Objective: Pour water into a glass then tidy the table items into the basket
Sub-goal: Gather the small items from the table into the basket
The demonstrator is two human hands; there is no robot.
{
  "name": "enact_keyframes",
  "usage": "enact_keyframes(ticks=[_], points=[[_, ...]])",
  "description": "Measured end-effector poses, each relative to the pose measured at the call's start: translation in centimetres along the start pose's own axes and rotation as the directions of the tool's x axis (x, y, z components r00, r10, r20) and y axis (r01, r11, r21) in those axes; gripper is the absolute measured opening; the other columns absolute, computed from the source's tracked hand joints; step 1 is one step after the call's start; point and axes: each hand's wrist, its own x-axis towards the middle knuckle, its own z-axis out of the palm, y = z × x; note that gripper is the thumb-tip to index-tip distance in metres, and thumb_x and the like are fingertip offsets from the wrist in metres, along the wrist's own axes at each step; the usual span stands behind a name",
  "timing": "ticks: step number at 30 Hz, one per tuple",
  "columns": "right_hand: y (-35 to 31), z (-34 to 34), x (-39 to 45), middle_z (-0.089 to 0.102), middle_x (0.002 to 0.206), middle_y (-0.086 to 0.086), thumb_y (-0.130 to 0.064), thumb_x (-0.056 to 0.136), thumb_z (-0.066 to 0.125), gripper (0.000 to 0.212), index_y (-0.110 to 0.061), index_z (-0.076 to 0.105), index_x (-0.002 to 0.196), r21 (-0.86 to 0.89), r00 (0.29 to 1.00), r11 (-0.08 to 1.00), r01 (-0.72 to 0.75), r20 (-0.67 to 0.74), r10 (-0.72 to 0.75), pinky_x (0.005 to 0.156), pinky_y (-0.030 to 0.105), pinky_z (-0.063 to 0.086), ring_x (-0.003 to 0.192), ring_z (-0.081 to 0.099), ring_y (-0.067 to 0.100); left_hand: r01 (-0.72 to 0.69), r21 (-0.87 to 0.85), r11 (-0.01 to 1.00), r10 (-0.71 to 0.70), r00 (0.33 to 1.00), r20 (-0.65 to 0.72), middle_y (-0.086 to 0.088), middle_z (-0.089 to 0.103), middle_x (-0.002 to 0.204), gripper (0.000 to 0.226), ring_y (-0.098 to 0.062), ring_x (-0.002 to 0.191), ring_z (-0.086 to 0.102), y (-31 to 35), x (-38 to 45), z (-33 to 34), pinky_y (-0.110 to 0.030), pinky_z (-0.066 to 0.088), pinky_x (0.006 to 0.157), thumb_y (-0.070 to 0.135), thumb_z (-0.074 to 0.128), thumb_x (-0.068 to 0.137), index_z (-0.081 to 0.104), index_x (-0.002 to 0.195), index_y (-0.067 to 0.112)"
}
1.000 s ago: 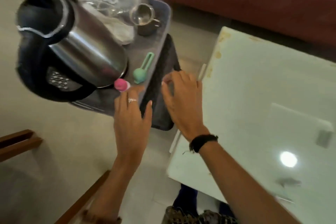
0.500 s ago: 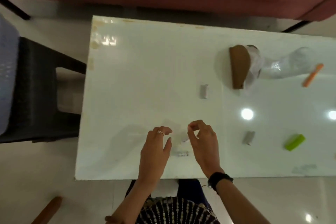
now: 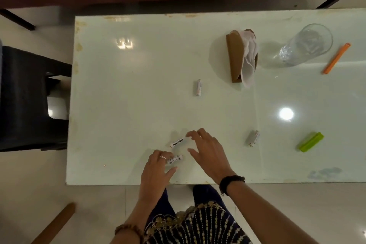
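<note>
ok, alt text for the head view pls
Two hands reach for two white batteries near a white table's front edge: the left hand touches one battery, the right hand the other. Farther right stands a glass.

Glossy white rectangular worktop (image 3: 138, 65), stained along left and far edges. On it: four small white cylindrical batteries, two near front edge (image 3: 177, 142) (image 3: 175, 159), one mid-surface (image 3: 198, 87), one to the right (image 3: 252, 138). Brown napkin holder with white tissue (image 3: 240, 56); clear drinking glass (image 3: 306, 44); orange clip stick (image 3: 336, 58); green clip (image 3: 311, 142).
</note>
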Motion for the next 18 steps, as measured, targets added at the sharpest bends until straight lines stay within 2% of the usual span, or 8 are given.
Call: enact_keyframes(ticks=[3,5,8,10,13,15,18], points=[[-0.6,0.6,1.3,0.05,0.12,0.002,-0.019,0.089,0.057,0.038,-0.023,0.047,0.126,-0.034,0.999,0.998,0.052,0.008,-0.052,0.086,0.028,0.044,0.1,0.055,0.018,0.007,-0.051,0.999,-0.009,0.999,-0.049,0.004,0.055,0.103,0.023,-0.013,0.093,0.056,0.0,0.3,0.4,-0.029,0.051,0.075,0.022,0.07,0.079,0.065,0.102,0.019],[-0.9,0.9,1.9,0.051,0.119,0.002,-0.017,0.091,0.055,0.032,-0.021,0.051,0.123,-0.086,0.996,0.993,0.079,0.049,-0.075,0.086,0.029,0.046,0.1,0.056,0.018,-0.006,-0.093,0.996,0.0,0.998,-0.063,0.002,0.057,0.103,0.019,-0.014,0.093,0.057,-0.1,0.5,0.5,-0.031,0.052,0.076,0.019,0.067,0.082,0.065,0.101,0.016],[-1.4,1.3,2.4,0.055,0.11,0.001,-0.019,0.094,0.05,0.018,-0.019,0.058,0.11,-0.18,0.996,0.981,0.076,0.052,-0.068,0.077,0.026,0.047,0.091,0.058,0.017,0.043,-0.187,0.981,-0.057,0.996,-0.07,0.006,0.057,0.101,0.017,-0.009,0.09,0.057,-0.8,0.6,0.3,-0.023,0.047,0.075,0.024,0.064,0.085,0.065,0.1,0.016],[-1.5,1.3,2.8,0.057,0.104,-0.001,-0.023,0.094,0.051,0.016,-0.019,0.063,0.104,-0.153,1.0,0.988,0.027,0.018,-0.024,0.067,0.021,0.041,0.085,0.059,0.015,0.097,-0.277,0.956,-0.119,0.991,-0.061,0.007,0.057,0.098,0.015,-0.008,0.088,0.057,-1.6,0.6,0.0,-0.018,0.043,0.073,0.025,0.062,0.086,0.065,0.098,0.017],[-2.2,1.3,3.5,0.058,0.1,-0.003,-0.025,0.094,0.049,0.017,-0.019,0.064,0.098,-0.237,0.999,0.97,0.05,-0.008,-0.054,0.065,0.019,0.035,0.082,0.059,0.014,0.154,-0.466,0.871,-0.223,0.97,-0.097,0.008,0.059,0.091,0.008,-0.005,0.082,0.057,-3.3,0.1,-1.3,-0.011,0.041,0.069,0.022,0.064,0.085,0.064,0.093,0.02],[-2.7,1.3,3.8,0.058,0.102,-0.004,-0.025,0.094,0.049,0.015,-0.019,0.061,0.101,-0.318,0.993,0.941,0.114,0.036,-0.108,0.065,0.02,0.035,0.085,0.059,0.014,0.173,-0.578,0.798,-0.28,0.955,-0.102,0.01,0.06,0.088,0.007,-0.001,0.08,0.057,-4.5,-0.3,-2.4,-0.006,0.04,0.067,0.02,0.065,0.083,0.062,0.087,0.025],[-4.0,2.1,4.0,0.055,0.1,-0.004,-0.026,0.094,0.05,0.012,-0.018,0.056,0.101,-0.353,0.987,0.927,0.127,0.141,-0.082,0.06,0.02,0.034,0.08,0.06,0.016,0.199,-0.653,0.731,-0.341,0.935,-0.097,0.012,0.06,0.086,0.012,0.001,0.08,0.056,-7.0,-1.2,-4.5,-0.004,0.04,0.067,0.019,0.066,0.082,0.06,0.083,0.029]])
